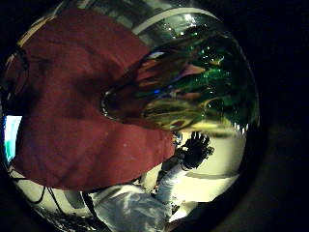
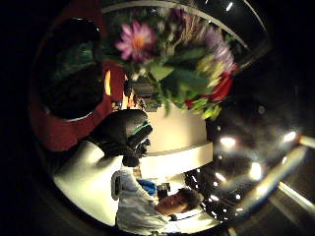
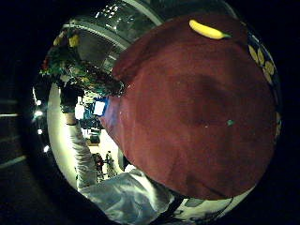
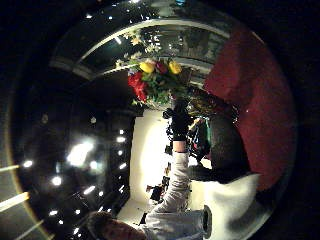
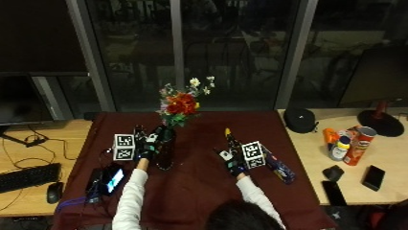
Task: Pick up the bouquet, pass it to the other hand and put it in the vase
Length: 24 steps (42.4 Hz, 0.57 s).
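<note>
From overhead I see my left hand (image 5: 149, 146) gripping the bouquet (image 5: 180, 104) above the vase (image 5: 164, 153); my right hand (image 5: 233, 162) hovers, fingers spread, and its palm view alone shows a banana (image 3: 207, 30).

The person wears a pale, whitish long-sleeved top whose sleeves (image 5: 130, 194) run down both forearms to the wrists, ending just short of the gloves. Both the left hand (image 5: 150, 146) and the right hand (image 5: 231, 162) are covered in black gloves that reach past the wrist and meet the sleeve cuffs. Below the sleeves, at the near edge of the maroon tablecloth (image 5: 198, 191), the top of a dark-haired head (image 5: 239, 218) shows.
</note>
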Available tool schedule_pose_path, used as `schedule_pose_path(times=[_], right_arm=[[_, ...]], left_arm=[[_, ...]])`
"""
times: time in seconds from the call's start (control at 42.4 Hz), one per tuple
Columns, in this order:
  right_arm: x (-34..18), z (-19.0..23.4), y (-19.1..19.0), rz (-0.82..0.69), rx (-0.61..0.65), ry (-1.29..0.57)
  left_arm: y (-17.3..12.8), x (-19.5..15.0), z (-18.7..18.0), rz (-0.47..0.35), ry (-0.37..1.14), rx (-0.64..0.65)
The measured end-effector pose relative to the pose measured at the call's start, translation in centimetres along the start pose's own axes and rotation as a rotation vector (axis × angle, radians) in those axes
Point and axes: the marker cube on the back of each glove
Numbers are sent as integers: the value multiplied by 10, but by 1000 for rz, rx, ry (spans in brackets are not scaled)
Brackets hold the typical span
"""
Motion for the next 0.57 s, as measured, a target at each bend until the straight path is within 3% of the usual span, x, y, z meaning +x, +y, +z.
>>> schedule_pose_path(times=[0.094, 0.26, 0.401, 0.567], right_arm=[[5, -2, -5, 34, 5, 23], [0, -9, -2, 16, 140, 180], [8, -10, 4, 70, 77, 133], [11, -10, 7, 159, -17, 13]], left_arm=[[-2, 2, 1, 50, -67, 66], [-11, 2, 22, 101, -476, 82], [-14, 3, 37, 80, -429, 26], [-15, 8, 40, 86, -477, 58]])
